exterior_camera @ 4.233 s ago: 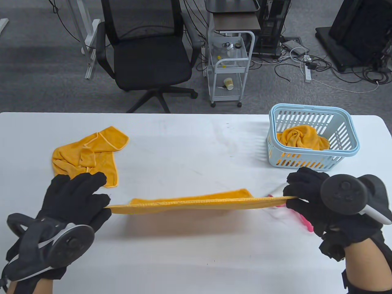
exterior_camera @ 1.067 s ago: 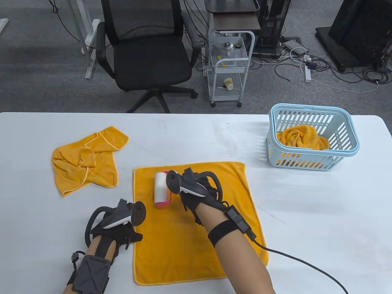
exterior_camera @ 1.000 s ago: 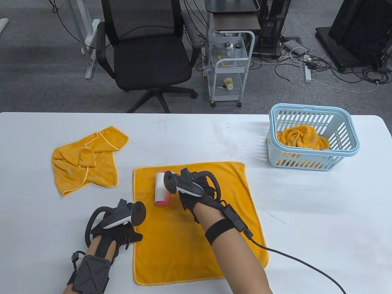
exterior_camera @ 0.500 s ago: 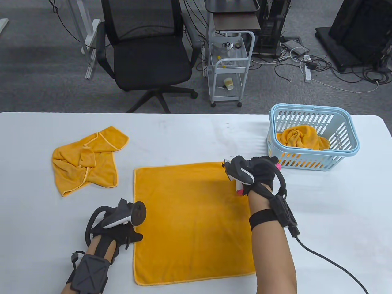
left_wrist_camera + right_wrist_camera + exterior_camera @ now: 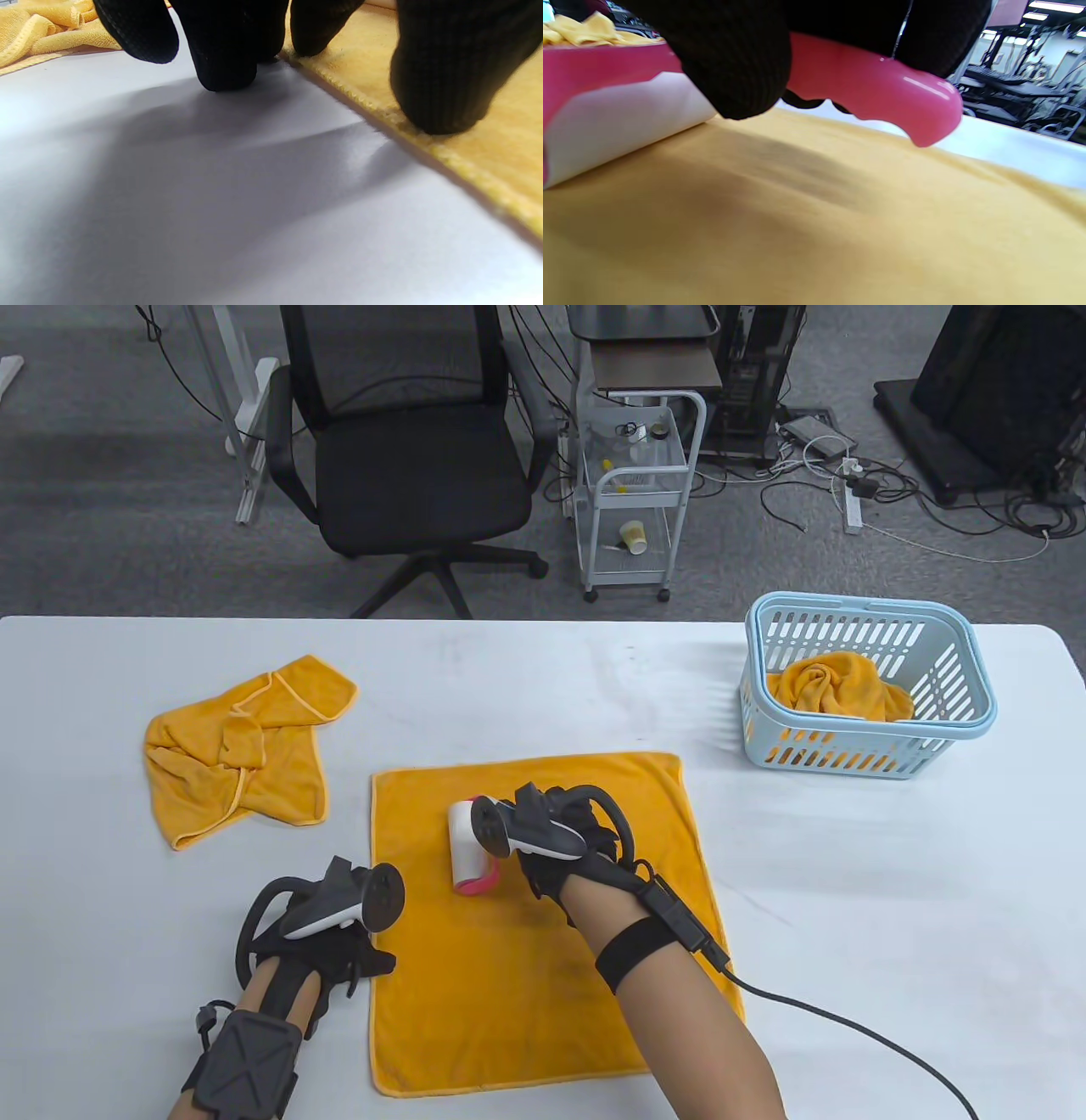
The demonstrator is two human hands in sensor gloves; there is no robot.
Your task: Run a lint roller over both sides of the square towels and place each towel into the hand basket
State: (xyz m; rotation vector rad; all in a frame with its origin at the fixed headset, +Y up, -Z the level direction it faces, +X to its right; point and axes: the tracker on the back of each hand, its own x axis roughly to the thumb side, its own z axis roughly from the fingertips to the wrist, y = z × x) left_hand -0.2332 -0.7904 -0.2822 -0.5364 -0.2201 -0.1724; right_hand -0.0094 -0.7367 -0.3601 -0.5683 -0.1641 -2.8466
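White table [image 5: 526,687], lint roller [image 5: 472,848] handle (mostly glove-hidden) in right hand [image 5: 567,848]

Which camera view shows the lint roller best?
The table view: the whole lint roller lies on the flat towel, held by the right hand. The right wrist view shows only its pink handle and part of the white roll, close up. The left wrist view shows none of it.
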